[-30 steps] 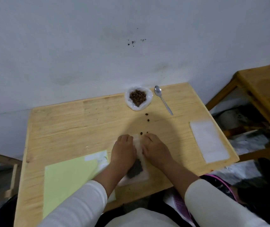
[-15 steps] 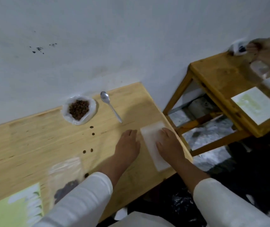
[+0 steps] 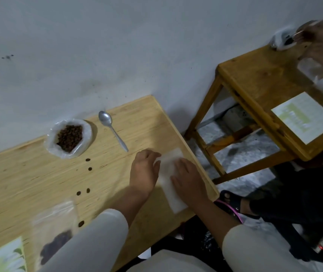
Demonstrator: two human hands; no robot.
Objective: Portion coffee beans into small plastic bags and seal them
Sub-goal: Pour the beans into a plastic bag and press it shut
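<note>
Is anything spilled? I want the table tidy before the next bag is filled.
Yes: loose coffee beans lie scattered on the bare table, between the open bag of beans and the filled bag.

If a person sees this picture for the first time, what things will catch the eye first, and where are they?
Both hands, left and right, rest on a stack of empty bags at the table's right edge. Near the wall sits an open bag of coffee beans with a spoon to its right. A filled bag lies at the near left.
</note>
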